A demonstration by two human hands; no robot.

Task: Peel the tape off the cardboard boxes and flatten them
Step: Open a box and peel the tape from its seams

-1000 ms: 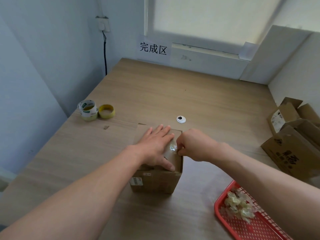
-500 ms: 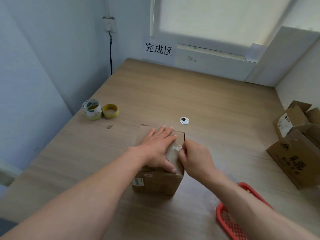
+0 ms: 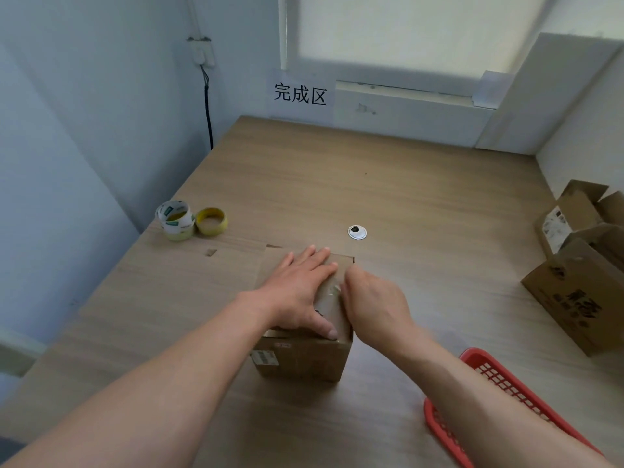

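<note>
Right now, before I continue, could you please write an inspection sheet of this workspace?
Surface: wooden table with a cable grommet.
Job's things: closed cardboard box, clear tape on its top; more boxes at the right.
Clutter: tape rolls; red basket.
Hands: left hand flat on the box top; right hand appears to pinch the tape.
Cables: black cable down the wall.
Surroundings: window, paper sign.
</note>
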